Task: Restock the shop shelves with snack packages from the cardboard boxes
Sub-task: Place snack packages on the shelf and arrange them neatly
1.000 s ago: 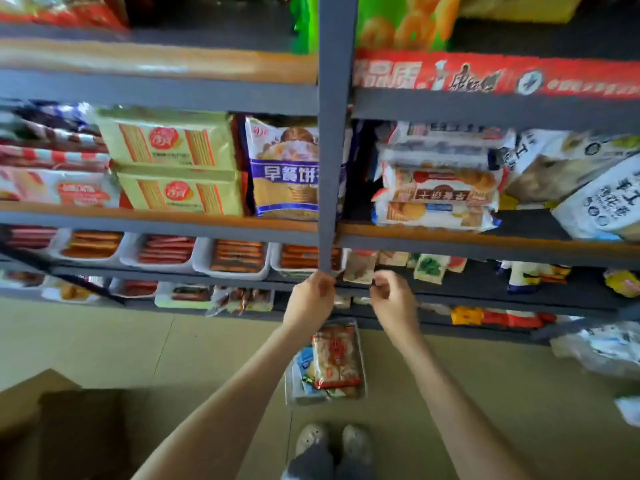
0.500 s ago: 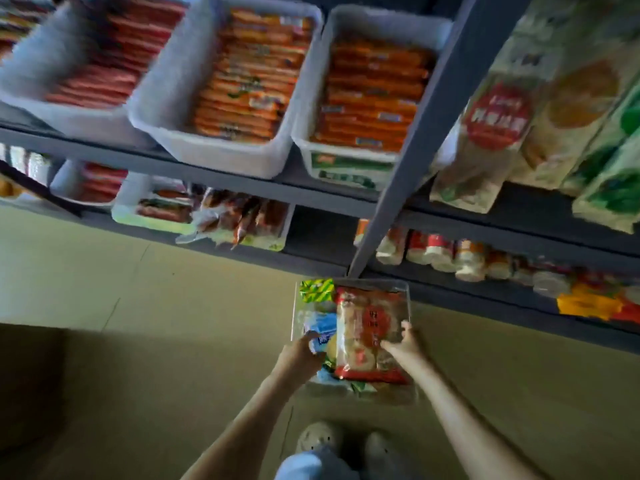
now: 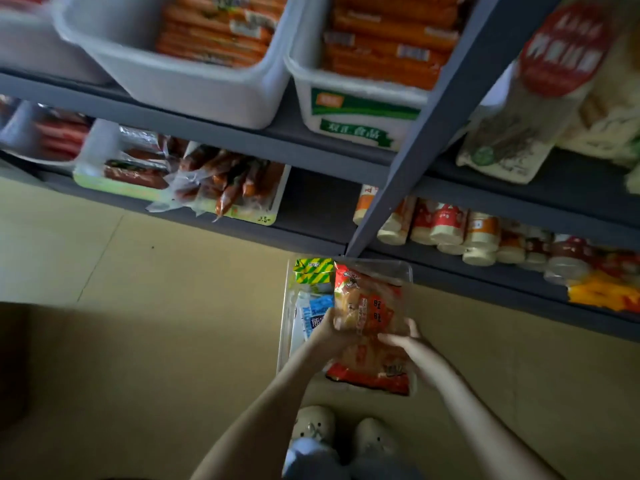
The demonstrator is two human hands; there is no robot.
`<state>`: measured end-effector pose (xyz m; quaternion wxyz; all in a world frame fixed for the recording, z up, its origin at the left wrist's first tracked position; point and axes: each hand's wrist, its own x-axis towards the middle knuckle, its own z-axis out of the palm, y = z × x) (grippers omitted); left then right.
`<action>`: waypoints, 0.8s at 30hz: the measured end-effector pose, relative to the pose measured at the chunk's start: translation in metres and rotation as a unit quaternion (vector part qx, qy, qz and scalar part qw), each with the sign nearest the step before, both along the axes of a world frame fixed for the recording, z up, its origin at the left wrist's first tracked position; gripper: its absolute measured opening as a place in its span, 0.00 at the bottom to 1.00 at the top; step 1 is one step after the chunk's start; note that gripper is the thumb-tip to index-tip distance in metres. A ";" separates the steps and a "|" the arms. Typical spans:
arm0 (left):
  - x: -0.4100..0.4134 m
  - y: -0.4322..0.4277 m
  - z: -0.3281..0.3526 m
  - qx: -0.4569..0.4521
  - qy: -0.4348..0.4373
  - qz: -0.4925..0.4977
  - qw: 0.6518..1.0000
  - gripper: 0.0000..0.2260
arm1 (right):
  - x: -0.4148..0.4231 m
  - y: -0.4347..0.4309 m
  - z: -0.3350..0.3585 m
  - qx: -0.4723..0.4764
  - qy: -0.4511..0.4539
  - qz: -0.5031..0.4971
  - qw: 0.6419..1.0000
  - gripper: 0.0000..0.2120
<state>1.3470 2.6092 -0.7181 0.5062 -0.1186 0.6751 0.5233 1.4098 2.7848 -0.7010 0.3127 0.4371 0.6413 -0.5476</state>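
Note:
A clear plastic bin (image 3: 284, 327) stands on the floor at the foot of the grey shelf upright (image 3: 412, 161), just ahead of my shoes. In it lie a green-and-yellow striped packet (image 3: 313, 270), a blue packet (image 3: 317, 315) and a red snack package (image 3: 374, 374). A second red snack package (image 3: 367, 299) is tilted up above the others. My left hand (image 3: 327, 336) grips its lower left corner. My right hand (image 3: 407, 337) pinches its lower right edge.
White tubs of orange sausages (image 3: 207, 91) fill the shelf above. Below them are a tray of red sausage packs (image 3: 221, 188) and rows of small bottles (image 3: 446, 223). Pale bags (image 3: 519, 126) hang at the upper right. A dark cardboard box (image 3: 12, 358) sits at the left edge.
My hands dropped from the shelf upright to the bin on the floor. They have since closed on the top red package and tilted it up, showing another beneath.

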 end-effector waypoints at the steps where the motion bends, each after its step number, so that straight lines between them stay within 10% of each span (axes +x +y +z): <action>1: 0.000 -0.006 0.022 0.013 -0.009 0.003 1.000 0.21 | 0.003 -0.002 0.021 -0.014 0.005 -0.004 1.000 0.44; 12: 0.017 -0.141 0.367 0.076 -0.001 0.220 0.973 0.30 | -0.008 -0.032 0.352 -0.075 0.078 0.100 0.989 0.18; 17: 0.021 -0.190 0.522 0.154 0.074 0.269 0.948 0.20 | -0.047 -0.062 0.503 -0.095 0.142 0.261 0.950 0.17; 24: 0.009 -0.235 0.649 0.213 0.156 0.266 0.927 0.26 | -0.086 -0.146 0.626 -0.142 0.308 0.218 0.915 0.23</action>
